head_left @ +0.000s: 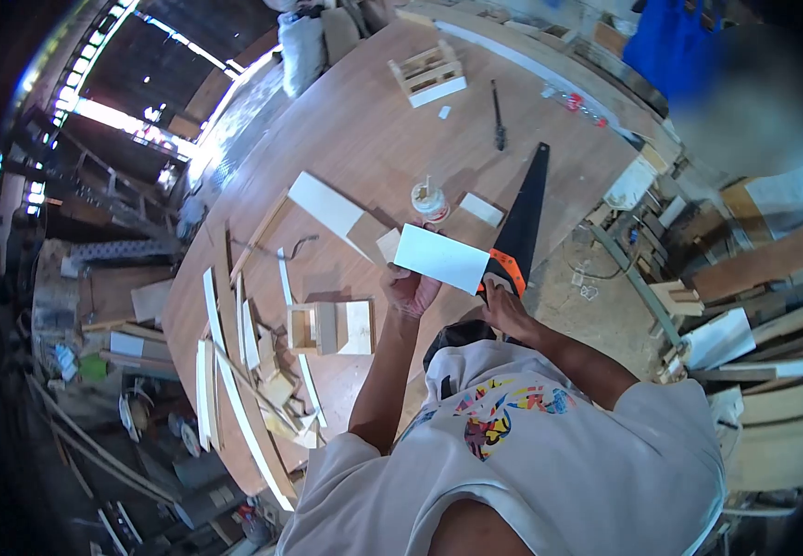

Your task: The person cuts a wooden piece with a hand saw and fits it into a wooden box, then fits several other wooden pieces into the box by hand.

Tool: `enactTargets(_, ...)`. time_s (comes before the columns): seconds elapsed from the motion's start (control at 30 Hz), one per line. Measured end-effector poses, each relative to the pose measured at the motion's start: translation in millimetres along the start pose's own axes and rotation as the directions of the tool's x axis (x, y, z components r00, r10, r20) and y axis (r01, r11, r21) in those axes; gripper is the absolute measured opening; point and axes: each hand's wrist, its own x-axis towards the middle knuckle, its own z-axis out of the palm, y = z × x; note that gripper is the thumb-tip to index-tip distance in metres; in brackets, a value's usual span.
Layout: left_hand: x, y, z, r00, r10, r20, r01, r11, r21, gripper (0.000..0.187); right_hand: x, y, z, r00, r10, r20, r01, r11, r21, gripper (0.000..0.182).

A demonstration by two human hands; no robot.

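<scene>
A white rectangular board (441, 259) is in front of me, above the wooden table. My left hand (412, 291) is closed on its lower left edge, fingers partly hidden beneath. My right hand (503, 304) is closed around the orange and black handle of a handsaw (526, 199), beside the board's right end. The dark saw blade points away from me, up and to the right. Just beyond the board stands an open jar (428, 201) with a stick in it. A small white-faced block (482, 209) lies between jar and saw.
On the table (346, 120) lie a long white board (334, 208), a wooden box piece (330, 328), loose strips (225, 371) at left, a slatted wooden piece (427, 74) and a dark slim tool (499, 116) at the far side. Scrap wood (772, 324) is stacked at right.
</scene>
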Motion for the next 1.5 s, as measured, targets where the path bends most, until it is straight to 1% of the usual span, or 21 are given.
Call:
enactTargets(0.13,-16.3,2.7,18.2,0.987,0.156,-0.031,-0.154,0.987,0.054,0.073,22.5,18.7,37.7,0.998,-0.053,-0.028,0.051,0.995,-0.084,0.05)
enactTargets(0.2,-25.3,8.8,21.4,0.985,0.143,-0.101,-0.132,0.985,0.108,0.073,20.8,18.4,38.5,0.984,-0.141,-0.105,0.125,0.982,-0.144,0.045)
enactTargets(0.27,-32.4,18.4,22.7,0.983,0.146,-0.114,-0.118,0.967,0.226,0.071,20.0,8.4,23.7,1.0,-0.018,0.007,0.018,1.0,0.0,0.043)
enactTargets(0.33,-38.7,27.5,14.2,0.981,0.149,-0.128,-0.099,0.937,0.335,0.069,22.4,10.1,30.4,0.999,-0.044,-0.01,0.043,0.996,-0.076,0.045)
enactTargets(0.4,-45.4,40.2,-11.4,0.89,0.303,-0.34,0.084,0.625,0.776,0.063,22.0,12.6,36.5,0.986,-0.135,-0.1,0.113,0.973,-0.202,0.048)
enactTargets(0.43,-49.7,47.6,-11.8,0.909,0.351,-0.226,0.066,0.415,0.907,0.067,23.2,15.8,40.9,0.981,-0.145,-0.126,0.123,0.978,-0.167,0.048)
enactTargets(0.47,-56.9,53.2,-11.8,0.901,0.375,-0.218,0.05,0.41,0.911,0.067,25.0,18.3,44.7,0.978,-0.17,-0.124,0.147,0.974,-0.174,0.048)
enactTargets(0.53,-71.5,58.5,7.9,0.918,0.397,-0.009,0.125,-0.267,0.956,0.069,27.4,14.4,48.5,0.994,-0.019,-0.108,0.011,0.997,-0.074,0.047)
enactTargets(0.57,-78.3,65.3,8.5,0.915,0.373,0.155,0.022,-0.43,0.902,0.069,27.8,13.4,48.5,0.993,-0.039,-0.11,0.031,0.996,-0.08,0.047)
enactTargets(0.7,-108.1,106.4,-58.1,0.908,0.406,0.103,0.126,-0.498,0.858,0.068,20.7,10.8,55.0,0.995,-0.014,-0.096,0.004,0.995,-0.101,0.055)
enactTargets(0.73,-121.3,109.2,-60.2,0.901,0.422,0.104,0.131,-0.49,0.862,0.068,16.5,5.6,55.8,0.99,-0.015,-0.139,-0.003,0.992,-0.126,0.058)
enactTargets(0.8,-129.9,121.0,-60.8,0.848,0.518,-0.108,0.2,-0.124,0.972,0.067,20.0,-3.8,52.2,0.993,0.022,-0.114,-0.04,0.987,-0.158,0.06)
enactTargets(0.83,-137.6,123.6,-61.9,0.861,0.502,-0.082,0.13,-0.062,0.99,0.064,15.3,-6.4,54.0,0.992,0.072,-0.1,-0.085,0.988,-0.132,0.061)
enactTargets(0.87,-144.7,127.0,-63.1,0.855,0.511,-0.087,0.131,-0.05,0.99,0.064,13.6,-9.1,55.1,0.989,0.119,-0.086,-0.128,0.986,-0.108,0.061)
enactTargets(0.93,-160.0,131.4,-62.6,0.891,0.447,0.077,0.096,-0.352,0.931,0.062,14.8,-7.7,66.8,0.99,0.116,-0.076,-0.127,0.98,-0.156,0.061)
enactTargets(1.0,-179.6,135.3,-72.0,0.903,0.429,0.033,0.154,-0.392,0.907,0.068,19.1,-7.9,74.4,0.985,0.117,-0.129,-0.132,0.985,-0.115,0.061)
enactTargets(1.07,-196.8,136.4,-99.7,0.88,0.449,-0.155,0.208,-0.071,0.976,0.07,25.5,-9.5,80.4,0.985,0.121,-0.124,-0.137,0.983,-0.126,0.059)
enactTargets(1.13,-211.2,142.3,-101.9,0.87,0.455,-0.188,0.222,-0.021,0.975,0.069,27.3,-14.9,81.1,0.984,0.135,-0.116,-0.151,0.979,-0.138,0.057)
enactTargets(1.23,-227.7,152.5,-113.5,0.837,0.481,-0.262,0.122,0.303,0.945,0.063,30.7,-40.1,78.7,0.969,0.189,-0.157,-0.227,0.934,-0.277,0.049)
enactTargets(1.4,-248.3,172.4,-100.4,0.778,0.453,-0.435,0.194,0.485,0.853,0.061,24.7,-175.0,49.8,0.874,-0.463,-0.144,0.475,0.878,0.06,0.043)
enactTargets(1.5,-254.9,181.0,-103.6,0.756,0.402,-0.516,0.318,0.464,0.827,0.06,8.1,-262.3,41.0,0.781,-0.615,-0.108,0.622,0.781,0.051,0.037)
